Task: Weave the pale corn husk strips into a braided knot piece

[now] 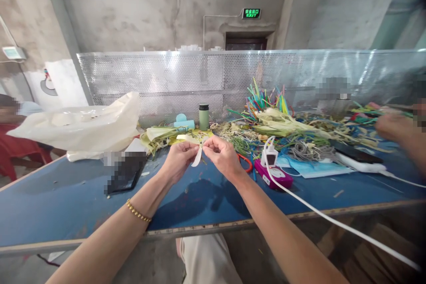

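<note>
Above the middle of the blue table, my left hand [181, 158] and my right hand [219, 153] are close together, fingertips almost meeting. Between them is a pale, flat strip that looks like corn husk [197, 158]; one end hangs down and another part rises over my left fingers. Both hands are closed, pinching it between thumb and fingers. A gold bead bracelet [138, 211] circles my left wrist. Just behind the hands lie more pale green husks [156, 136] and a green bottle with a black lid [203, 117].
A white plastic bag [83, 124] and a dark phone [128, 173] are on the left. To the right are a purple box [273, 175] with a white cable, a blue mask [316, 167], wire coils and colourful stems [266, 100]. Another person's hand [394, 124] is at far right.
</note>
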`<state>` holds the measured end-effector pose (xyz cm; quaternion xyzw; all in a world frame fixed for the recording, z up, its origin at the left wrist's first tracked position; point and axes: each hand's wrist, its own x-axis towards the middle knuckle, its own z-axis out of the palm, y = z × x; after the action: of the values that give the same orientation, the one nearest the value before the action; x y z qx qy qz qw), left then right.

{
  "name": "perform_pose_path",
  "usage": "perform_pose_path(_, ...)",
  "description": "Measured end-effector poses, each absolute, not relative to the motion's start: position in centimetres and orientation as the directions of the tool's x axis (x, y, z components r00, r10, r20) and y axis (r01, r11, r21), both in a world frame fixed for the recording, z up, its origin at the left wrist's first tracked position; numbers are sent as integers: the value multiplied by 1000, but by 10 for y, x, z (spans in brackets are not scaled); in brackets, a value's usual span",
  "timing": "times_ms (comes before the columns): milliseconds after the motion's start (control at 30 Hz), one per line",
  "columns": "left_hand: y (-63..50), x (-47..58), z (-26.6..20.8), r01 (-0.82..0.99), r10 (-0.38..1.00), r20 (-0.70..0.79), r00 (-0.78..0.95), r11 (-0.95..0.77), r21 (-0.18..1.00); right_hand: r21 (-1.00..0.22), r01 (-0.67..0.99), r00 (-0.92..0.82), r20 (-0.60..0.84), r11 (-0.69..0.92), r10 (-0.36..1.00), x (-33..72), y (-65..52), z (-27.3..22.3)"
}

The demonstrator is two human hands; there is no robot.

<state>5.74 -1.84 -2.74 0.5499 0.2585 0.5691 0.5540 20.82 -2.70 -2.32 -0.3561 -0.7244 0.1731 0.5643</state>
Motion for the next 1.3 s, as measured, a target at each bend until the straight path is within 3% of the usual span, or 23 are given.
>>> perform_pose_path(200,-20,56,-25,-321,894,367,257,-280,905,-590,399,-100,732,701,673,207,-24,-27)
perform_pose_path(400,-11,51,-28,-229,895,356,268,-300,926,-391,554,-144,824,735,547,204,-25,-31)
perform_pose_path(600,-3,45,-29,-224,902,397,170,-357,907,-648,521,58,676,556,735,219,-18,-21)
perform_pose_path(700,-3,46,-30,-208,891,407,202,-367,907,-731,413,-5,594,543,804,218,-12,-17)
perform_pose_path(800,-5,48,-31,-171,877,412,245,-379,909,-832,201,-115,504,517,856,209,-11,-13)
perform_pose_path(867,-7,49,-31,-141,878,417,234,-394,908,-832,138,-99,528,537,843,204,-11,-11)
perform_pose_path(1100,-17,56,-36,-108,900,372,227,-357,928,-824,172,-4,547,540,837,203,-7,-26)
perform_pose_path(1200,-19,56,-40,-136,927,229,299,-196,971,-827,106,-12,555,553,832,203,-7,-38)
perform_pose_path(1300,-15,53,-43,-151,936,149,318,-105,983,-788,154,-8,602,596,798,203,-6,-46)
